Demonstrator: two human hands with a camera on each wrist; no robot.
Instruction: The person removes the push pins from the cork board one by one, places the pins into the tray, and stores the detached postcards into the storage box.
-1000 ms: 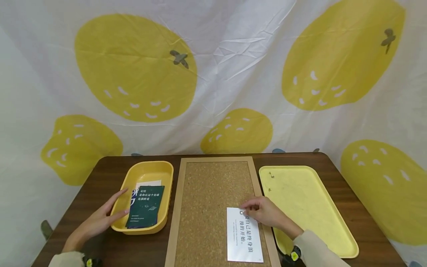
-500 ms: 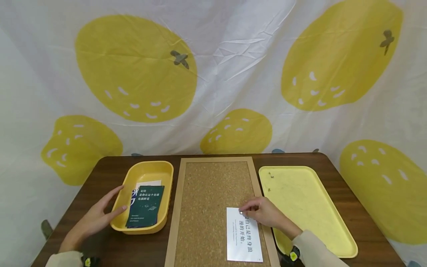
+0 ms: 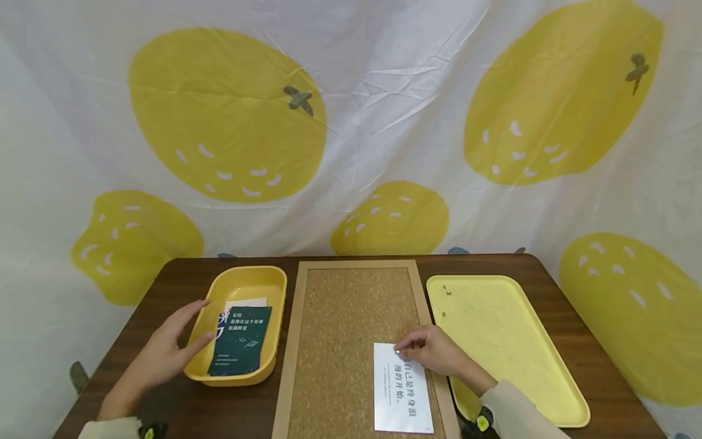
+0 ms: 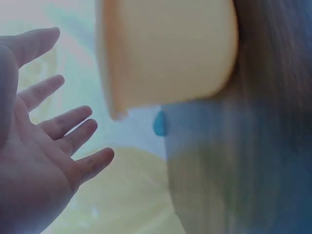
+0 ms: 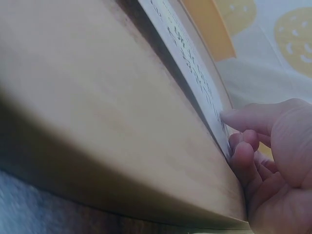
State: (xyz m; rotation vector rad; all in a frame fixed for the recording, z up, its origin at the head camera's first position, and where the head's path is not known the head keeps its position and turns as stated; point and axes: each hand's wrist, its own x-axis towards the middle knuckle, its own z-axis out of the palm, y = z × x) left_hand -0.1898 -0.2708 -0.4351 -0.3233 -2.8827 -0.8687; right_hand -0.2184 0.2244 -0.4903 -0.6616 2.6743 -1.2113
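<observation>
In the head view, a white card (image 3: 403,396) with dark printed characters lies on the lower right of the cork board (image 3: 340,341). My right hand (image 3: 430,350) pinches a small silvery thumbtack (image 3: 397,351) at the card's top edge; the fingertips partly hide it. In the right wrist view, my thumb (image 5: 243,116) touches the card (image 5: 187,58). My left hand (image 3: 161,353), fingers spread, is at the left side of the yellow bin (image 3: 280,317). Inside the bin, a dark green card (image 3: 241,344) covers part of other cards. The left wrist view shows nothing in that hand.
A pale yellow tray (image 3: 504,341) lies right of the board, under my right forearm. Several tiny metallic tacks (image 3: 448,292) lie near its upper left corner. The dark wooden table (image 3: 164,292) ends at a lemon-print cloth (image 3: 362,140) behind.
My left hand shifts slightly at the bin's left side. The right hand stays at the card's top edge, its fingertips moving only a little around the thumbtack.
</observation>
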